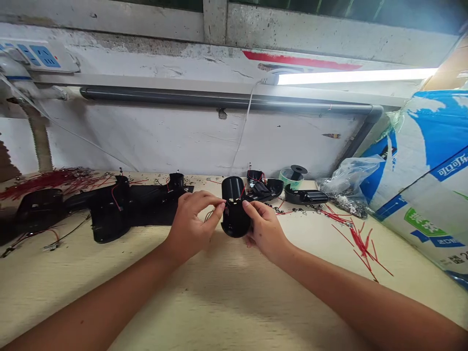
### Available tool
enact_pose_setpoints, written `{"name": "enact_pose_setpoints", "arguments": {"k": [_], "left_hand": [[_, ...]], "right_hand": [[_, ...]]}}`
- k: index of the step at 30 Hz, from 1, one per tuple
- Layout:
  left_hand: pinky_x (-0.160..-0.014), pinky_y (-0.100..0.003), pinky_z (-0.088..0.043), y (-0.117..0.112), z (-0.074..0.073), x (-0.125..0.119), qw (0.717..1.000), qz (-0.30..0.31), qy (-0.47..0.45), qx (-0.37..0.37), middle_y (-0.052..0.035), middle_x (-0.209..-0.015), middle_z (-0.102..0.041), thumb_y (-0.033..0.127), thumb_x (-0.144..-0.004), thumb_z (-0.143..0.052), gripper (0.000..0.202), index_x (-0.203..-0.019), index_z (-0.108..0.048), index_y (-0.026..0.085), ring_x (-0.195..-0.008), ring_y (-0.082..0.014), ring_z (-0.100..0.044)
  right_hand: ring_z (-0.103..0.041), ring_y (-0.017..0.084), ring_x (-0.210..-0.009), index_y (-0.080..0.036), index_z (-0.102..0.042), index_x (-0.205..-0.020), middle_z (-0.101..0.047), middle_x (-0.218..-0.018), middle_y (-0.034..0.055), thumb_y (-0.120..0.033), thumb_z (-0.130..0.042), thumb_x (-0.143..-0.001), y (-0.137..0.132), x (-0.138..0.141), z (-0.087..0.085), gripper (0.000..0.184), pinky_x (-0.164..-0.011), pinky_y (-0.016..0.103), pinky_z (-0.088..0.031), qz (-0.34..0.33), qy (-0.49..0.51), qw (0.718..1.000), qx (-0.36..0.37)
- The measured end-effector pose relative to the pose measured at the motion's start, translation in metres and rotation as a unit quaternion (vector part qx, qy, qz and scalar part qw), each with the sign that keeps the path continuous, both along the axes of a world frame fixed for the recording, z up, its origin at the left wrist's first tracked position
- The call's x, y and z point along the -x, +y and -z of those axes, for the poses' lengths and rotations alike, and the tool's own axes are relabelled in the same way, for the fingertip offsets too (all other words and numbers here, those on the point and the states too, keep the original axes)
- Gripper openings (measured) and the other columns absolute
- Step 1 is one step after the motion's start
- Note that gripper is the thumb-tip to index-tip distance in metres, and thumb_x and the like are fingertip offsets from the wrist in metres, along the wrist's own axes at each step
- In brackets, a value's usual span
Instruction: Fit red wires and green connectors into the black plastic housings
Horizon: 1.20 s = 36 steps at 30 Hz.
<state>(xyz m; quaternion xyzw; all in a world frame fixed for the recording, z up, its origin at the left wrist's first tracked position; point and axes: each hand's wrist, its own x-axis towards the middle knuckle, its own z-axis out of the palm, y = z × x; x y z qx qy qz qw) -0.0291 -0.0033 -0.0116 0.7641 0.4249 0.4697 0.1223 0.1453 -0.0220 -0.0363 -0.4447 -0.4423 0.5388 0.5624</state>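
A black plastic housing [236,219] with a rounded lower end and a ribbed upper section is held upright above the table. My right hand [268,229] grips its right edge, thumb on the front and fingers behind. My left hand [195,219] is closed in a pinch at the housing's left edge, near small metal contacts at its middle. What lies between those fingertips is too small to make out. A thin dark wire [208,215] shows by the left fingers, and a short red wire [243,191] rises at the housing's right side.
More black housings [109,214] lie at left, others [306,196] behind and right. Red wires [361,241] are scattered right; a red wire pile [47,181] sits far left. A spool [298,171], a plastic bag of small metal parts [347,190] and a blue-white carton [420,195] stand right.
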Motion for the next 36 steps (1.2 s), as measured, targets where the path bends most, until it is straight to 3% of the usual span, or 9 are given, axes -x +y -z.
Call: {"name": "enact_pose_setpoints", "arguments": {"k": [4,7,12,16,23,36], "left_hand": [[-0.089,-0.033,-0.047,0.0103,0.0055,-0.0005,0.993,0.027,-0.048,0.101,-0.0016,-0.092,-0.074,0.039,-0.087,-0.06,0.02,-0.083,-0.072,0.024,-0.091,-0.0175,-0.066],[-0.089,-0.032,-0.047,0.0114,0.0076,0.0001,0.987,0.03,-0.057,0.147,-0.0008,-0.091,-0.072,0.038,-0.085,-0.063,0.018,-0.093,-0.072,0.024,-0.089,-0.0165,-0.065],[-0.098,-0.032,-0.045,0.0061,0.0039,0.0013,0.99,0.064,-0.068,0.102,-0.0008,-0.1,-0.065,0.033,-0.09,-0.056,0.026,-0.113,-0.068,0.03,-0.098,-0.0141,-0.06],[-0.097,-0.031,-0.045,0.0026,-0.0002,0.0007,0.986,0.106,-0.052,0.116,-0.0022,-0.106,-0.062,0.037,-0.09,-0.056,0.027,-0.112,-0.071,0.03,-0.102,-0.0146,-0.058],[-0.099,-0.031,-0.044,0.0021,-0.0001,0.0019,0.985,0.114,-0.044,0.123,-0.0013,-0.108,-0.061,0.036,-0.089,-0.058,0.022,-0.101,-0.073,0.027,-0.106,-0.0144,-0.057],[-0.099,-0.032,-0.045,0.0047,-0.0012,0.0049,0.977,0.141,-0.029,0.16,-0.0022,-0.112,-0.063,0.035,-0.087,-0.057,0.026,-0.101,-0.076,0.026,-0.108,-0.0158,-0.059]], "right_hand": [[-0.032,0.006,-0.031,-0.02,-0.047,-0.077,-0.039,-0.052,-0.0092,-0.06,-0.066,-0.081,0.0014,-0.0013,0.0017,0.044,-0.027,0.021,-0.035,0.006,0.017,1.0,0.005],[-0.034,0.007,-0.032,-0.02,-0.048,-0.079,-0.04,-0.052,-0.0091,-0.059,-0.066,-0.081,0.0011,-0.0014,0.001,0.043,-0.027,0.022,-0.036,0.007,0.014,1.0,0.008],[-0.036,0.007,-0.033,-0.019,-0.049,-0.077,-0.04,-0.052,-0.0087,-0.06,-0.065,-0.082,0.0012,-0.0011,0.0028,0.044,-0.026,0.022,-0.035,-0.002,-0.004,1.0,-0.009],[-0.034,0.007,-0.03,-0.019,-0.048,-0.075,-0.037,-0.048,-0.0096,-0.06,-0.063,-0.085,0.0024,-0.0008,0.0075,0.044,-0.026,0.021,-0.034,-0.009,-0.026,0.999,-0.022],[-0.042,0.009,-0.034,-0.019,-0.048,-0.076,-0.042,-0.051,-0.008,-0.059,-0.064,-0.082,0.0,-0.0007,0.0042,0.043,-0.027,0.022,-0.038,-0.019,-0.037,0.999,0.005],[-0.048,0.012,-0.038,-0.018,-0.049,-0.077,-0.049,-0.055,-0.0047,-0.057,-0.067,-0.077,0.0015,-0.0012,0.0036,0.043,-0.029,0.025,-0.041,-0.033,0.0,0.999,0.021]]}}
